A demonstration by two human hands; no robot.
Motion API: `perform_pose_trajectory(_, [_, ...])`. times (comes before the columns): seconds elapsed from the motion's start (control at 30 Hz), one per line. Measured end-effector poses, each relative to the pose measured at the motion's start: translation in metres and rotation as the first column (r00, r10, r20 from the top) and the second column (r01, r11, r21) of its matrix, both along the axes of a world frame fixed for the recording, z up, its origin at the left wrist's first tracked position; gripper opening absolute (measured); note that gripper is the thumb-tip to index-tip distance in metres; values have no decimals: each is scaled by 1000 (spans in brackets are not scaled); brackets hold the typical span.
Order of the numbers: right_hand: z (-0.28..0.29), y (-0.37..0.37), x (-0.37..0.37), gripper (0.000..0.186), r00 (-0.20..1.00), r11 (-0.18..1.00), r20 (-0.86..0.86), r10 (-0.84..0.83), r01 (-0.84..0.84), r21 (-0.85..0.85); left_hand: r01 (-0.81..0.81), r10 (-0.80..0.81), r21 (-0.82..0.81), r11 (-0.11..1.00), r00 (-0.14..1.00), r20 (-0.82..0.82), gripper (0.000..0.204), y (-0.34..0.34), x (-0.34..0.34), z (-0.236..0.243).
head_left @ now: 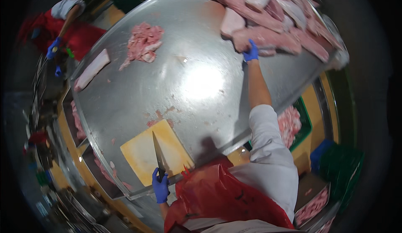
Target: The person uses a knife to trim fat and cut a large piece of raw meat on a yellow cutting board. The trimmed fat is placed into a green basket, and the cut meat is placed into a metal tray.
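My left hand (161, 187), in a blue glove, is closed around the black handle of a knife (158, 151). The blade points away over a yellowish cutting board (138, 149) at the table's near edge. Stretched far ahead, my right hand (251, 52), also gloved in blue, grips the near edge of a long pork loin (268, 39); part of its fingers is hidden by the meat. That loin lies at the front of a heap of pale pink loins (293, 13) at the far right of the metal table (188, 61).
Meat trimmings (144, 42) lie in a pile at the far left, near a pale strip of meat (93, 69). Green crates (307, 120) and metal bins (100, 176) of meat stand around the table. A co-worker in a red apron (79, 34) is beyond the left edge.
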State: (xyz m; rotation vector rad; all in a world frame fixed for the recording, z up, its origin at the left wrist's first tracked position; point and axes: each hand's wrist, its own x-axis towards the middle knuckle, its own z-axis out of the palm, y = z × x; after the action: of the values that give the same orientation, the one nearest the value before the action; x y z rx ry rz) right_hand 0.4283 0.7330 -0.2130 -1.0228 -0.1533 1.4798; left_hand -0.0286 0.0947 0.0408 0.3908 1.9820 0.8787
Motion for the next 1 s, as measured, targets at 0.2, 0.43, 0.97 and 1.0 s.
perform_pose_trajectory(0.2, [-25,38,43,62,915,962,-382,126,-19,271,-62,64,17,998,994,-84,55,29,-2,0])
perform_pose_trajectory(0.43, [19,-8,47,75,977,987,-203,67,-35,159,-75,76,65,995,997,-17,57,52,6,-9])
perform_pose_trajectory(0.97, [67,-459,99,51,636,643,223,739,-565,-517,-117,111,229,966,993,37,55,24,24,-32])
perform_pose_trajectory(1.0, [61,-466,96,52,598,538,104,795,-614,-577,-92,89,244,965,996,21,54,24,22,-33])
